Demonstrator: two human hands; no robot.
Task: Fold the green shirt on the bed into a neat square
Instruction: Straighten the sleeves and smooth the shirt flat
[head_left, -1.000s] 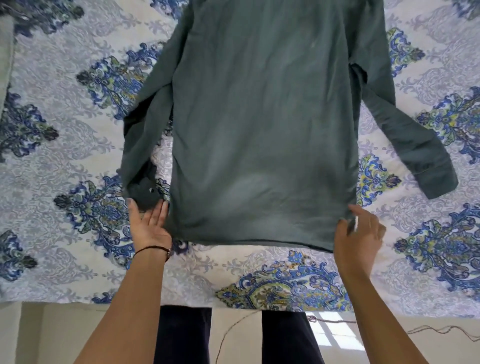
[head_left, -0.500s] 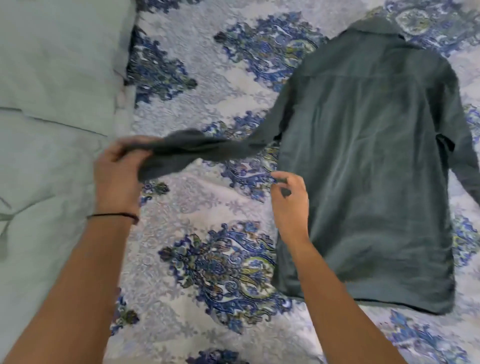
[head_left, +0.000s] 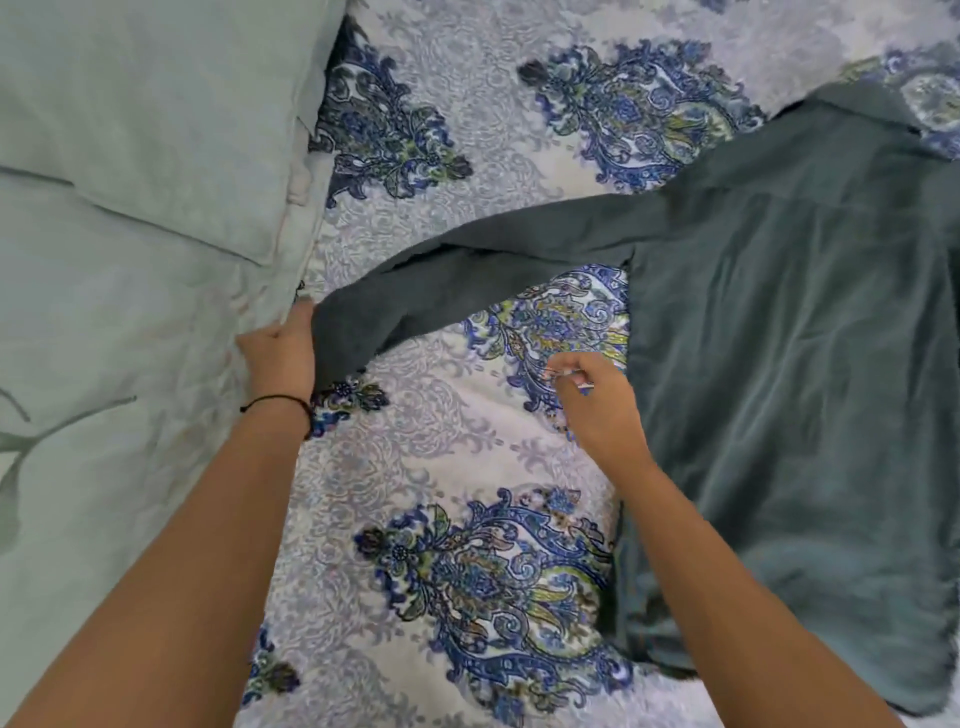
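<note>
The green shirt (head_left: 789, 374) lies flat and back-side up on the right of the bed, its collar towards the far right corner. Its left sleeve (head_left: 467, 280) stretches out to the left across the patterned sheet. My left hand (head_left: 283, 348) grips the sleeve's cuff end, next to the pillows. My right hand (head_left: 597, 400) hovers just left of the shirt's side edge, below the armpit, with fingers loosely curled and nothing visibly in them. The shirt's right sleeve is out of view.
The bed wears a white sheet (head_left: 441, 441) with blue and green floral medallions. Two pale green pillows (head_left: 130, 156) fill the left side, right beside my left hand.
My left hand has drawn the sleeve further out and lower, down onto the sheet. My right hand has come off the shirt's side edge. The view has shifted left.
</note>
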